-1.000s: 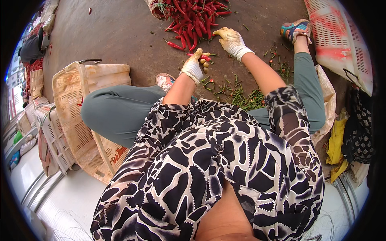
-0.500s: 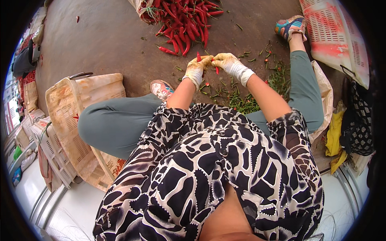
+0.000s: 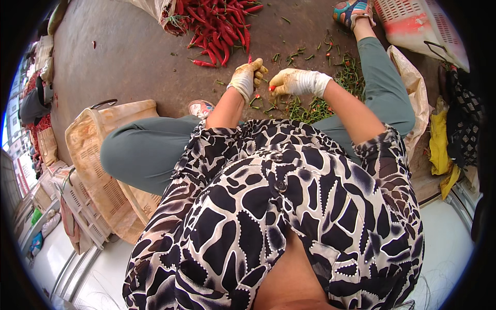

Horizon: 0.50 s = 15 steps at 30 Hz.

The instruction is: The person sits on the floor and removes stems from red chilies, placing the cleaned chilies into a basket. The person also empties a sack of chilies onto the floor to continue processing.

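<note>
Both my hands wear stained white gloves. My left hand (image 3: pixel 247 77) grips a red chili pepper (image 3: pixel 250 60) whose tip sticks up above the fingers. My right hand (image 3: pixel 294 82) is a little to the right, its fingertips pinched on a small red bit (image 3: pixel 272 88) between the two hands. A pile of red chili peppers (image 3: pixel 217 20) lies on the ground ahead, spilling from a sack. Cut green stems (image 3: pixel 310 108) are scattered under my hands.
A pale plastic crate (image 3: pixel 103 160) lies at my left knee, and a white and red crate (image 3: pixel 413 26) stands at the upper right. A plastic bag (image 3: pixel 413 88) and yellow cloth (image 3: pixel 442 150) are on the right. My foot in a sandal (image 3: pixel 354 11) is beside the peppers.
My right hand has drawn back from the pepper pile to meet the left. Both hands now work close together over the green stems, nearer my knees.
</note>
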Each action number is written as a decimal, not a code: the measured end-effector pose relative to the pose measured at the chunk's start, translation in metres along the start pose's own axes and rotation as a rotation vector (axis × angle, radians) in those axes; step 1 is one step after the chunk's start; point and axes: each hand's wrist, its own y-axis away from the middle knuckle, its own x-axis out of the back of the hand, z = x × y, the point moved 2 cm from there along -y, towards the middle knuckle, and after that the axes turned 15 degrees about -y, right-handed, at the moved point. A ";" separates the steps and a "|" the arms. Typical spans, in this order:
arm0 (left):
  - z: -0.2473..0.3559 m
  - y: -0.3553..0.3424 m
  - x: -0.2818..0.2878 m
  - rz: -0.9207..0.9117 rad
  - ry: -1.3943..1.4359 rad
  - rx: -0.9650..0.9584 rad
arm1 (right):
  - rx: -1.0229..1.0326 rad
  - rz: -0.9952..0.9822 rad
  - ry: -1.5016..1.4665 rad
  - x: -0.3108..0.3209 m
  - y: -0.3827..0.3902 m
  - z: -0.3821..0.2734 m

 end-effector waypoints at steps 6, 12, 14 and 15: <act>0.005 0.009 -0.024 -0.295 -0.458 -0.067 | 0.128 0.628 -0.264 0.031 0.021 0.006; 0.004 0.018 -0.034 -0.392 -0.613 -0.217 | 0.092 0.555 -0.207 0.032 0.004 0.021; 0.004 0.018 -0.025 -0.327 -0.578 -0.165 | 0.152 0.743 -0.229 0.042 0.011 0.023; 0.005 0.018 -0.021 -0.312 -0.598 -0.180 | 0.114 0.733 -0.247 0.046 0.014 0.023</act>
